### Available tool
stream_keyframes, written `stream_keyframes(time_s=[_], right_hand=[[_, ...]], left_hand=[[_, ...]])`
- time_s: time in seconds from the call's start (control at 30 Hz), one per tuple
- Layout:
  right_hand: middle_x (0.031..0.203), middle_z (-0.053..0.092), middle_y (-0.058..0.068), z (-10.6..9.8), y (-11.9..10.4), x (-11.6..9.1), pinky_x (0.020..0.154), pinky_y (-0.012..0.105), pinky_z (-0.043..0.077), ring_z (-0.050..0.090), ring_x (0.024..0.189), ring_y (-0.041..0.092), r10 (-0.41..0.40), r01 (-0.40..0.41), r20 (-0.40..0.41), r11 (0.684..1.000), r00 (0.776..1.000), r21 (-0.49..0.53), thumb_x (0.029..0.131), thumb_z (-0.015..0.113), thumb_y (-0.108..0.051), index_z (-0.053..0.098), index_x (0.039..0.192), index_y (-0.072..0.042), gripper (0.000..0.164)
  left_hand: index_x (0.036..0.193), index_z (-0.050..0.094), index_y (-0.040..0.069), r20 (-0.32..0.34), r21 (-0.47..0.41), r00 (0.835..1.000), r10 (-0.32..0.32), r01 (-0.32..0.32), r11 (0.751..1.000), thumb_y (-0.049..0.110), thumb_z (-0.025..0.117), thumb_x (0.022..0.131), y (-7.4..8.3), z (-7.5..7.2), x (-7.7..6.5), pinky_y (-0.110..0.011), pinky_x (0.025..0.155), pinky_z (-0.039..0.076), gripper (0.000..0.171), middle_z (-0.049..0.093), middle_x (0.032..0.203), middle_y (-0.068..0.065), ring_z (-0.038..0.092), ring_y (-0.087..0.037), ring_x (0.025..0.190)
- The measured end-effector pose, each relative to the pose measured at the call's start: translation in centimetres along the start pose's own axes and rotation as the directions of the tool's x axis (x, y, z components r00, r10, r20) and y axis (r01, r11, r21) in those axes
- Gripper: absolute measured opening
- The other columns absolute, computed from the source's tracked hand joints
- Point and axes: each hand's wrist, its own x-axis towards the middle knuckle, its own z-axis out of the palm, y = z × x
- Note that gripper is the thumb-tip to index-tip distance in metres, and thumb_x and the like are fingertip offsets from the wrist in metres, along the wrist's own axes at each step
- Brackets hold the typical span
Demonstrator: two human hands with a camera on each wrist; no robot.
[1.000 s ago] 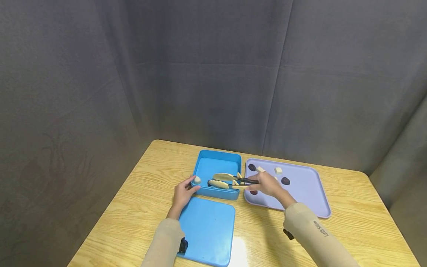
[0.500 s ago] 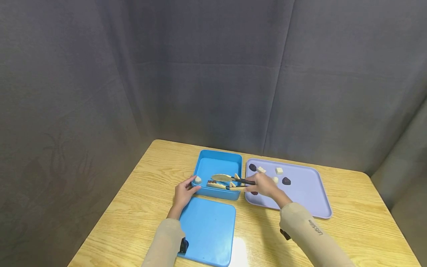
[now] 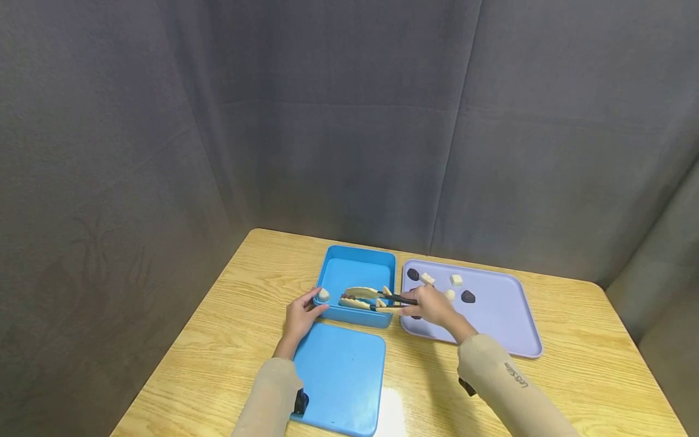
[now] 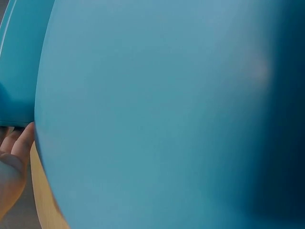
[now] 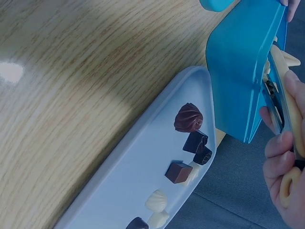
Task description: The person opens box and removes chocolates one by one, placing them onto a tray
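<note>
In the head view my right hand (image 3: 428, 303) grips a pair of tongs (image 3: 361, 292) with cream tips and dark arms. The tips reach into the blue box (image 3: 357, 316), low over its front part. A dark brown chocolate (image 3: 347, 297) shows between the tips; whether they squeeze it I cannot tell. My left hand (image 3: 298, 317) holds the box's front left corner, thumb at the front wall. Just inside that corner sits a white chocolate (image 3: 323, 295). The right wrist view shows my fingers round the tongs (image 5: 291, 107) beside the box wall.
A lilac tray (image 3: 502, 315) right of the box bears several dark and white chocolates, among them a swirled brown one (image 5: 188, 118). A flat blue lid (image 3: 341, 376) lies in front of the box on the wooden table (image 3: 218, 340). Grey curtains (image 3: 349, 121) stand behind.
The tongs and my right hand have shifted slightly left within the box, and the brown chocolate now shows between the tips. My left hand stays at the corner.
</note>
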Motion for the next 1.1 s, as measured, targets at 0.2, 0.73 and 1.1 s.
stream_keyframes(time_s=[0.2, 0.73, 1.1], right_hand=[[0.059, 0.055, -0.005, 0.1, 0.1, -0.3, 0.040, 0.019, 0.037, 0.044, 0.047, 0.003, 0.000, 0.000, -0.012, 0.999, 1.000, 0.045, 0.080, 0.068, -0.017, 0.070, 0.089, -0.003, 0.018], [0.074, 0.065, 0.000, -0.2, 0.8, -1.0, 0.044, 0.020, 0.042, 0.048, 0.050, 0.002, 0.003, 0.001, -0.055, 0.997, 0.998, 0.073, 0.078, 0.069, -0.020, 0.069, 0.097, 0.001, 0.028], [0.069, 0.066, -0.003, -0.7, 1.1, -1.5, 0.049, 0.020, 0.044, 0.051, 0.054, 0.002, 0.003, 0.003, -0.091, 0.997, 0.996, 0.072, 0.079, 0.068, -0.019, 0.067, 0.100, 0.003, 0.030]], left_hand=[[0.120, 0.056, 0.001, 0.002, 0.001, 1.000, -0.001, 0.001, 1.000, 0.009, 0.069, 0.077, -0.1, 0.1, 0.1, -0.036, 0.088, 0.045, 0.046, 0.048, 0.126, -0.019, 0.048, -0.030, 0.113], [0.120, 0.057, 0.003, -0.008, 0.016, 1.000, -0.012, 0.012, 1.000, 0.010, 0.070, 0.077, 0.1, 0.2, 0.1, -0.036, 0.088, 0.045, 0.046, 0.049, 0.125, -0.018, 0.048, -0.029, 0.113], [0.121, 0.056, 0.005, -0.002, 0.031, 1.000, -0.020, 0.020, 0.999, 0.011, 0.070, 0.077, 0.1, 0.2, 0.1, -0.037, 0.087, 0.045, 0.046, 0.050, 0.124, -0.018, 0.049, -0.030, 0.111]])
